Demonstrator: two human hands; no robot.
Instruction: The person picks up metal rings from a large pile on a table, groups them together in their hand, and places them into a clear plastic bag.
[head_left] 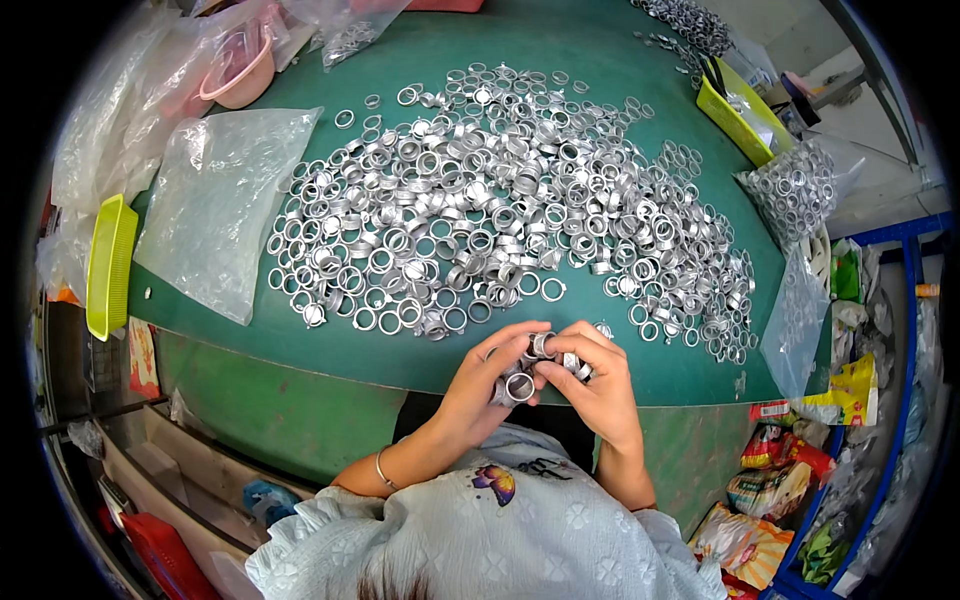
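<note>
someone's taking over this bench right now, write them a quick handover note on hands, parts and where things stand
Left hand: holds a short stack of silver metal rings at the near table edge.
Right hand: also holds a few rings, fingertips meeting the left hand's stack.
Parts: a big loose pile of rings covers the green table; a clear bag of rings sits far right; a flat clear plastic bag lies to the left, and a yellow tray hangs over the left edge.
Done: only the few rings in hand are gathered.
Left: nearly the whole pile is still loose.
</note>
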